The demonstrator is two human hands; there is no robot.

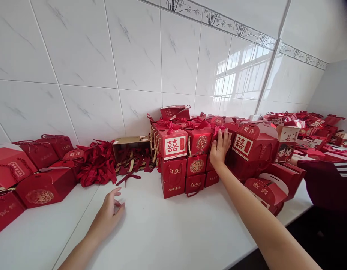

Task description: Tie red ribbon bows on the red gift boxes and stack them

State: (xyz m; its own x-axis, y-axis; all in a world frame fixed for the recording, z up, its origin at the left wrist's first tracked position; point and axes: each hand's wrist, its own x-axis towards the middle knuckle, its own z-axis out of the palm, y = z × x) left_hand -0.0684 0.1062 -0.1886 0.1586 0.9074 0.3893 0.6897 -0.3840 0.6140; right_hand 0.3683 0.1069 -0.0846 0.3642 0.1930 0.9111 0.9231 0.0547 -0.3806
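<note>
My right hand lies with fingers spread against the front of a red box in the upper row of a stack, beside a box with a round gold emblem. At the stack's left end sits a box with a white double-happiness label, a pink ribbon bow on top. Over the white table, my left hand hovers or rests with loosely curled fingers apart and nothing in it. Nearest to it are dark red strips at the mouth of an open cardboard box.
A heap of red ribbons lies left of the cardboard box. More red gift boxes stand at the far left and right. A person's dark sleeve with white stripes is at the right edge. A tiled wall runs behind.
</note>
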